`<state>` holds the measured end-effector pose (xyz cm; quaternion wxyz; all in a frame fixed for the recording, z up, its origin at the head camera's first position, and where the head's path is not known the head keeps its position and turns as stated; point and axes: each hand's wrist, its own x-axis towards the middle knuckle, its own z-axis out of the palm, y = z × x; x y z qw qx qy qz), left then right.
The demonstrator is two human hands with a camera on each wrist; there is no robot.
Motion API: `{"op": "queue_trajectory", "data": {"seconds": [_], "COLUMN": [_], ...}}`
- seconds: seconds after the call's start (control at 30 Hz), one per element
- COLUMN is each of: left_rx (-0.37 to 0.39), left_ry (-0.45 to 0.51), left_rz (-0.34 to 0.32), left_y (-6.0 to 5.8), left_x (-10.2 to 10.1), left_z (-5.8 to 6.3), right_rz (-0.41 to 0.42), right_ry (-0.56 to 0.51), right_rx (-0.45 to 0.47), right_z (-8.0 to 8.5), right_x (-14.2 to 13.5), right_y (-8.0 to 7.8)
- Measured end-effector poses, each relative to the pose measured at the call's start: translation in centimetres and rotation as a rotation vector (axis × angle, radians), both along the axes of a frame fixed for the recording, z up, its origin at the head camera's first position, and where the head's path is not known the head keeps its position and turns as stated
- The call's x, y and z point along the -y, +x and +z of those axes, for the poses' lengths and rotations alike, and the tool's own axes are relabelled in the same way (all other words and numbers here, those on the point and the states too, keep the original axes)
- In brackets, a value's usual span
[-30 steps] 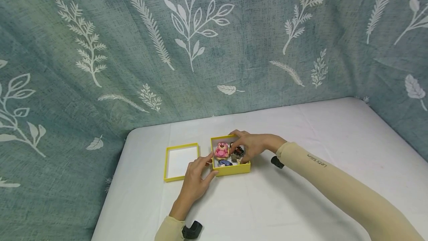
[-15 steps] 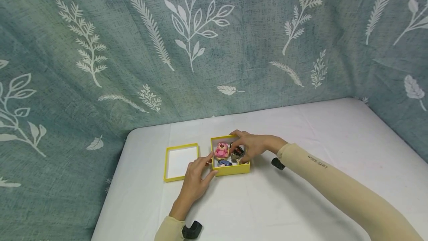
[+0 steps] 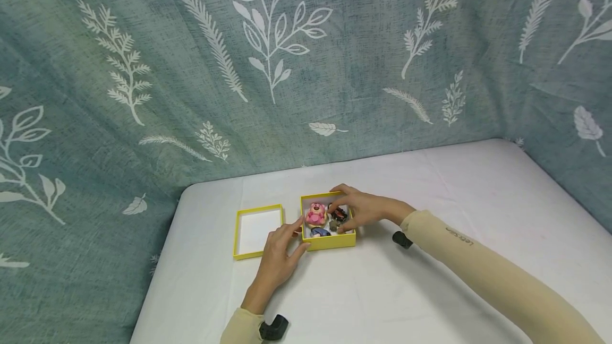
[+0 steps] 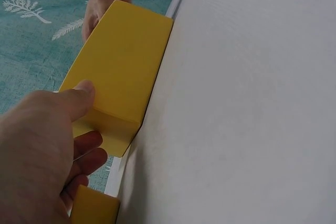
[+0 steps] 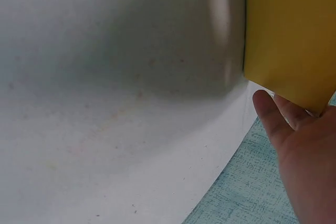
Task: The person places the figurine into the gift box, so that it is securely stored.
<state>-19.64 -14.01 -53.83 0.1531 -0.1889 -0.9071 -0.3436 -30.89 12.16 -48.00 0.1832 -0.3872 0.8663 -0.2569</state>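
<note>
In the head view, an open yellow box (image 3: 330, 243) with white inside holds several small toy figures. A pink bear figure (image 3: 316, 215) lies at its left, a blue figure (image 3: 320, 232) in the near left corner, a dark figure (image 3: 340, 213) at the right. My left hand (image 3: 278, 256) grips the box's near left corner, thumb (image 4: 79, 98) on the front wall and fingers along the left side. My right hand (image 3: 360, 209) reaches over the right wall, thumb and index finger apart inside around the dark figure, without a visible grip. Its palm hides part of the box's right side.
A shallow yellow-rimmed lid (image 3: 258, 254), white inside, lies left of the box, close to the left hand. Both stand on a white-covered table (image 3: 406, 291). A green leaf-patterned cloth (image 3: 287, 137) hangs behind the table's far edge. Black bands sit at both wrists.
My right thumb has shifted slightly left inside the box, and the right forearm a little to the right. The left hand keeps its hold; box and lid barely differ.
</note>
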Motion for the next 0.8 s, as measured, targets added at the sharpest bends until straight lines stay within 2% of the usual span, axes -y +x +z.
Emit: {"op": "queue_trajectory", "data": {"seconds": [0.4,0.5,0.6,0.67,0.8], "left_rx": [0.004,0.004,-0.032,-0.068,-0.081], "left_ry": [-0.001,0.026,0.068,0.094,0.085], "left_rz": [-0.002,-0.010,-0.012,-0.004,0.069], "left_y": [0.1,0.2,0.2,0.2,0.5], "left_x": [0.0,0.2,1.1,2.2,5.3], "left_z": [0.0,0.8,2.1,3.0,4.1], "right_rz": [-0.006,-0.004,-0.012,-0.028,-0.068], "right_ry": [-0.040,-0.054,-0.082,-0.113,-0.186], "right_rx": [-0.028,-0.049,-0.125,-0.169,-0.210], "right_z": [-0.1,0.1,0.4,0.8,1.8], "right_x": [-0.3,-0.4,-0.3,-0.2,0.6], "right_y": [0.3,0.3,0.5,0.7,1.4]}}
